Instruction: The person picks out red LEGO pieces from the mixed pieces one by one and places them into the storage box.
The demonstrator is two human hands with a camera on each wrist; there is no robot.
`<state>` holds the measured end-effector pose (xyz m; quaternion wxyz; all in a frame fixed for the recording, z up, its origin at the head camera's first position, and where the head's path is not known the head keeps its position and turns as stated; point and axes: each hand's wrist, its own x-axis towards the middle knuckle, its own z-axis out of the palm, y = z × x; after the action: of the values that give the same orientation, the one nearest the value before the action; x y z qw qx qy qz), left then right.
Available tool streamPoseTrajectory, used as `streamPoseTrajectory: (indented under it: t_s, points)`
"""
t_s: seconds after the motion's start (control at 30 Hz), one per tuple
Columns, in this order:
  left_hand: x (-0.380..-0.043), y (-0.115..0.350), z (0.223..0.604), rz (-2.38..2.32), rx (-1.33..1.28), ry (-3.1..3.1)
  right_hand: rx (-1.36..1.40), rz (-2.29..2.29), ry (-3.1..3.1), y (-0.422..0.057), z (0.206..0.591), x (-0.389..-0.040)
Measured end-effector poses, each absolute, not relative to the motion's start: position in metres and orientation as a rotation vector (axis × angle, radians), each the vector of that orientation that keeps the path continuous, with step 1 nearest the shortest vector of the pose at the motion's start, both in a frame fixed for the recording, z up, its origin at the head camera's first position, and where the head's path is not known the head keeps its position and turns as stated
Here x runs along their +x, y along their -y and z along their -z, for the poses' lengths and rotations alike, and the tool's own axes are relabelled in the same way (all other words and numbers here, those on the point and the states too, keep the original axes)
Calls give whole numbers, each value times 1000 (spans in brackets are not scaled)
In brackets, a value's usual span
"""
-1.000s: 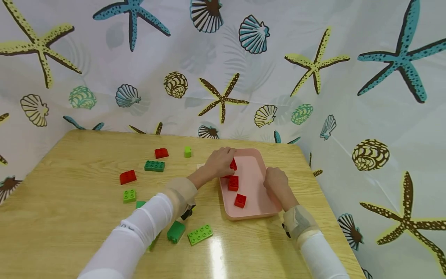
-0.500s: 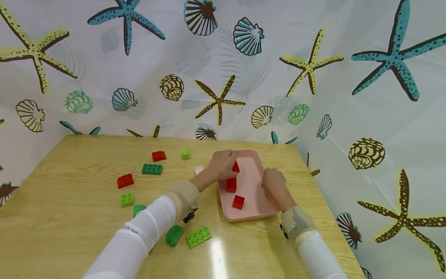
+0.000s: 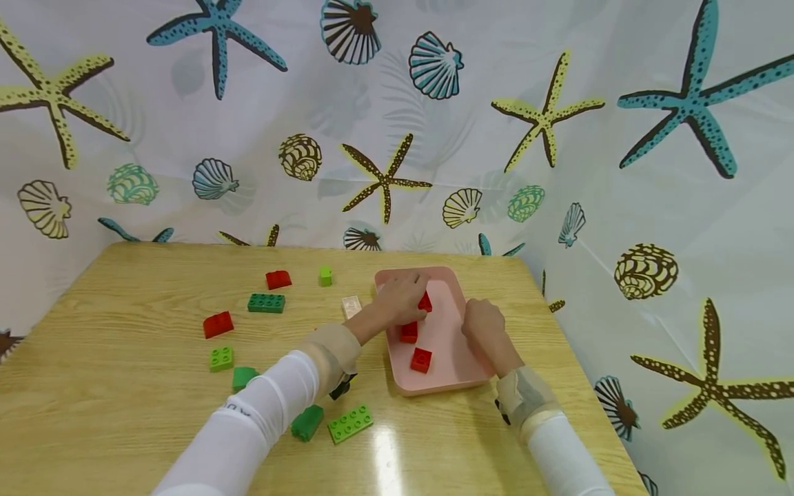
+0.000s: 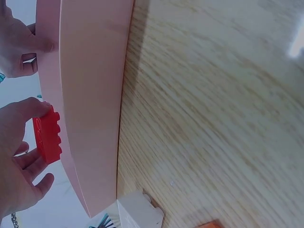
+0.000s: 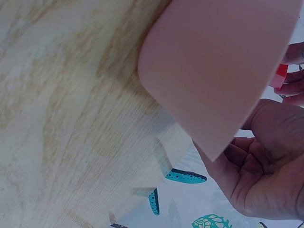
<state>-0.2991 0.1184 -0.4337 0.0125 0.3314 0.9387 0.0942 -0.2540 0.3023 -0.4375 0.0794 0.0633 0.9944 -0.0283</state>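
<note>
Sleeves: I see white sleeves nearest my head view, one running in from front-left of the tray, one from front-right.
Long light green brick: it lies, studs up, on the desk, in front and to the left of the tray.
Dark green piece: beside that brick, farther left of the tray.
Curved green piece: well left of the tray, near the left sleeve.
Pink tray: it sits on the desk; I count two red bricks lying in its left part, one of them close under the left hand.
Light green square brick: well left of the tray.
Right hand: I have it gripping the tray's right wall, fingers curled at the rim.
Left hand: I have it over the tray's left side, fingers and thumb pinching a red brick.
Held brick: at the tray's left side; I cannot tell whether it touches the tray.
Left of the tray: a white brick near it, a dark green brick well apart.
Level with the tray's far end: a small light green block and a red piece, both left.
Cloth: starfish and shells, beyond the tray.
</note>
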Motion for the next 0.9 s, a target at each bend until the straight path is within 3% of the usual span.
streamPoseTrajectory:
  t_s: [0.9]
  points:
    - [-293, -133, 445, -334, 972, -2825, 191, 60, -2972, -301, 439, -254]
